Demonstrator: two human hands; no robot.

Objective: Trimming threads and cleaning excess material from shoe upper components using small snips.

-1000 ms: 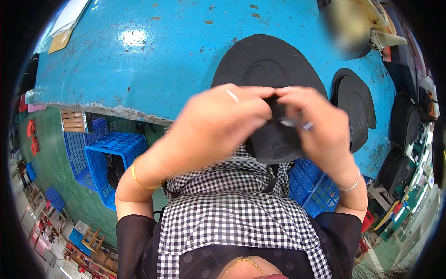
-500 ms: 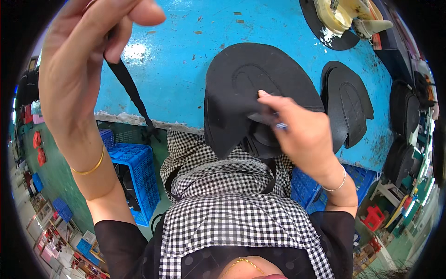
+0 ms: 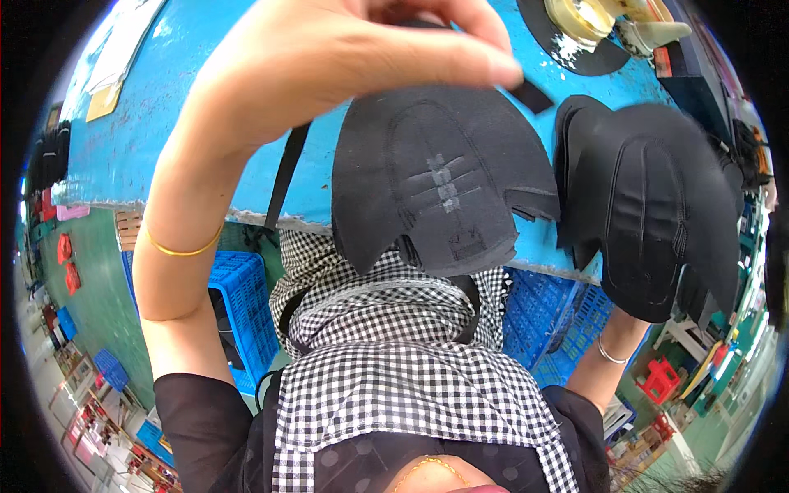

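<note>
My left hand (image 3: 353, 62) is pinched on a black strip (image 3: 532, 96); one end juts past my thumb, and a length of black strip (image 3: 288, 177) hangs by the wrist. Below this hand, a rounded black fabric piece (image 3: 374, 172) with a stitched outline and greyish marks in its middle lies over the table's front edge. On the right, a similar stitched piece (image 3: 645, 185) is raised, blurred at its rim. It covers my right hand, so the fingers are hidden; only the right wrist shows beneath, and the piece appears held by that hand.
Beside the raised piece, another black piece (image 3: 571, 131) lies on the blue table (image 3: 197, 57). A pale tub (image 3: 579, 20) with white paste sits at the far right on a black sheet. Blue crates (image 3: 246, 296) stand under the table. A white sheet (image 3: 123, 41) is far left.
My left hand has moved right with the strip, across the middle piece. My right hand has left that piece and moved right, under the raised one. The middle piece's marked surface is now exposed.
</note>
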